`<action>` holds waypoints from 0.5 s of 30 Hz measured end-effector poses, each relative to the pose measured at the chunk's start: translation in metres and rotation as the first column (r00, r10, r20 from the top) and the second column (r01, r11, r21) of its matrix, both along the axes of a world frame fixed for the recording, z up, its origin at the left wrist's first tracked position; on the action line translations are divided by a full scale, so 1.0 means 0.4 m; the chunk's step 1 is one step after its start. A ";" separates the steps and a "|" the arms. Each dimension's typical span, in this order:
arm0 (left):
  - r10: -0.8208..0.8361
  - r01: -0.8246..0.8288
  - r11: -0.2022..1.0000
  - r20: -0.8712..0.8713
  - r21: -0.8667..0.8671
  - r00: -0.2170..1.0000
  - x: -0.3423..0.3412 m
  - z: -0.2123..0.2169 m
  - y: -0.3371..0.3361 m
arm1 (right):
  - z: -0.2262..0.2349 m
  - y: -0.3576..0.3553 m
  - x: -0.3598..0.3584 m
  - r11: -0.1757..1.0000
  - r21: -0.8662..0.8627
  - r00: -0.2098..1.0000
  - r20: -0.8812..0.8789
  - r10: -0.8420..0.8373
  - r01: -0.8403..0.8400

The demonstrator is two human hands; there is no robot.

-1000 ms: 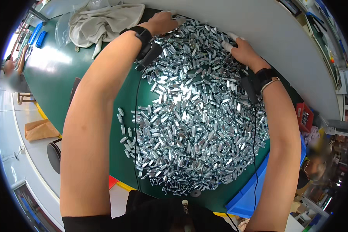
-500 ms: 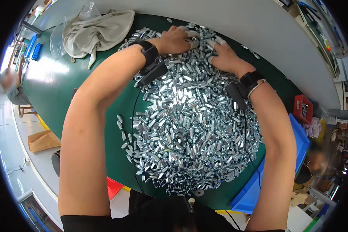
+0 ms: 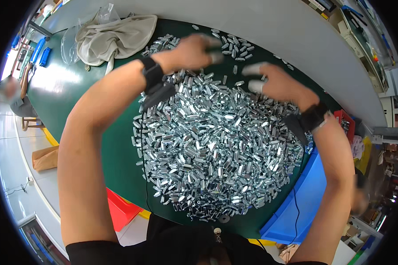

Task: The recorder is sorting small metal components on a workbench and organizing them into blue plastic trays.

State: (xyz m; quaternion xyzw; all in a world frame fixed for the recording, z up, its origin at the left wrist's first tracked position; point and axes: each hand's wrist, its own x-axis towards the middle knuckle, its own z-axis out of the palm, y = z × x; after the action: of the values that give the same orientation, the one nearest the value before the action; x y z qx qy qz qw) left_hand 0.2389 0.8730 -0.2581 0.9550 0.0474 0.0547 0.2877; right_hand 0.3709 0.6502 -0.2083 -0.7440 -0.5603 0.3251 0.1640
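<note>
A big heap of small shiny metal hex pieces [image 3: 216,145] covers the green table [image 3: 119,145] in front of me. My left hand [image 3: 192,51] hovers over the heap's far edge, blurred, fingers curled with white finger covers. My right hand [image 3: 274,81] is beside it at the far right of the heap, fingers spread, white covers on the fingertips. Both wrists wear black bands. I cannot tell whether either hand holds any pieces.
A beige cloth [image 3: 115,37] and clear plastic bag lie at the table's far left. A blue bin [image 3: 296,207] sits at the near right edge, a red bin [image 3: 119,210] at the near left, a small red tray [image 3: 347,123] to the right. Another person [image 3: 15,99] sits far left.
Both hands have lifted off the heap's far part and moved apart. The view has shifted so the heap lies lower in the frame.
</note>
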 end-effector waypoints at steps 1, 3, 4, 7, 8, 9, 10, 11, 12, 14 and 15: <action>0.141 -0.152 0.982 0.099 0.110 0.985 0.030 -0.022 0.038 | -0.010 0.025 0.030 0.995 0.067 0.987 0.132 -0.087 0.079; 0.298 -0.321 0.910 0.122 0.262 0.947 0.087 -0.055 0.104 | -0.043 0.080 0.092 0.976 0.178 0.958 0.233 -0.166 0.126; 0.304 -0.322 0.911 0.111 0.258 0.946 0.112 -0.085 0.124 | -0.077 0.099 0.120 0.978 0.170 0.961 0.224 -0.160 0.124; 0.425 -0.435 0.899 0.131 0.051 0.896 0.137 -0.122 0.134 | -0.144 0.157 0.141 0.957 0.238 0.917 0.319 -0.240 0.167; 0.433 -0.441 0.896 0.120 0.051 0.893 0.145 -0.121 0.117 | -0.155 0.163 0.138 0.959 0.232 0.922 0.312 -0.230 0.161; 0.365 -0.364 0.931 0.044 -0.038 0.930 0.159 -0.118 0.097 | -0.161 0.166 0.138 0.964 0.206 0.910 0.345 -0.232 0.167; 0.286 -0.286 0.949 -0.024 -0.133 0.958 0.169 -0.112 0.069 | -0.157 0.170 0.133 0.968 0.182 0.896 0.378 -0.233 0.175; 0.290 -0.292 0.947 -0.031 -0.134 0.956 0.180 -0.122 0.032 | -0.157 0.175 0.124 0.970 0.159 0.880 0.412 -0.234 0.184; 0.400 -0.399 0.916 -0.005 -0.032 0.917 0.195 -0.138 -0.005 | -0.161 0.185 0.113 0.972 0.157 0.883 0.411 -0.226 0.176; 0.504 -0.506 0.861 0.038 0.060 0.863 0.207 -0.154 -0.045 | -0.170 0.199 0.088 0.973 0.115 0.817 0.529 -0.231 0.201; 0.488 -0.494 0.867 0.086 0.071 0.869 0.205 -0.156 -0.057 | -0.177 0.200 0.081 0.970 0.098 0.777 0.583 -0.237 0.222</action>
State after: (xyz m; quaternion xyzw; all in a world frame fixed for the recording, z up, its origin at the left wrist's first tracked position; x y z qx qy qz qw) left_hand 0.3207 0.8503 -0.3204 0.9213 0.2767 0.1591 0.2223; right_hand 0.4034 0.7300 -0.2792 -0.8685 -0.4924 0.0487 0.0292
